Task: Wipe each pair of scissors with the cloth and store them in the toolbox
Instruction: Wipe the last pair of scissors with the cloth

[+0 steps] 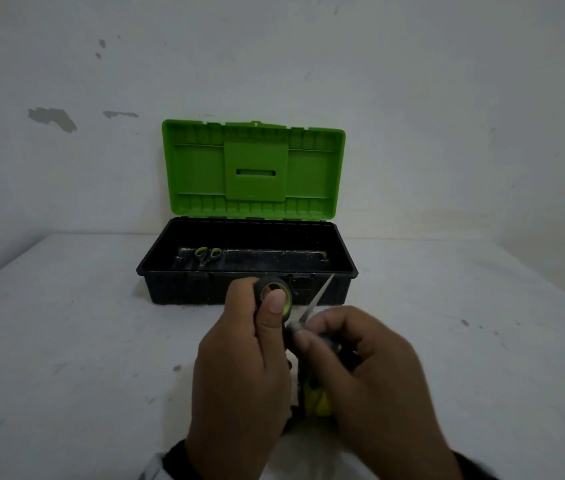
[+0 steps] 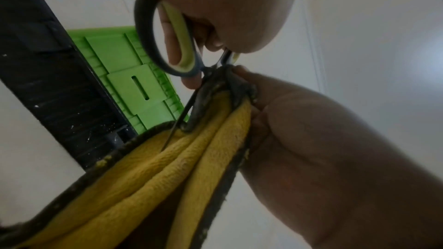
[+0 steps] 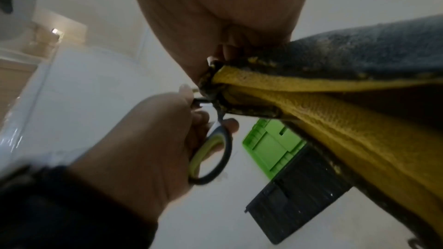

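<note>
My left hand [image 1: 239, 362] holds the scissors [image 2: 167, 39] by a handle ring, blades open, above the desk [image 1: 66, 341] in front of the toolbox [image 1: 250, 271]. My right hand [image 1: 371, 375] pinches the yellow cloth [image 2: 148, 173] around one blade near the pivot. The other blade juts bare; if my right fingers [image 1: 303, 337] slip off the cloth, I judge they could meet an edge. Another pair of scissors [image 1: 207, 255] lies inside the toolbox.

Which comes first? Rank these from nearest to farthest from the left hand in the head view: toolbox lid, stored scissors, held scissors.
1. Held scissors: in the left hand itself.
2. Stored scissors: inside the toolbox, left part.
3. Toolbox lid: upright at the back, against the wall.
</note>
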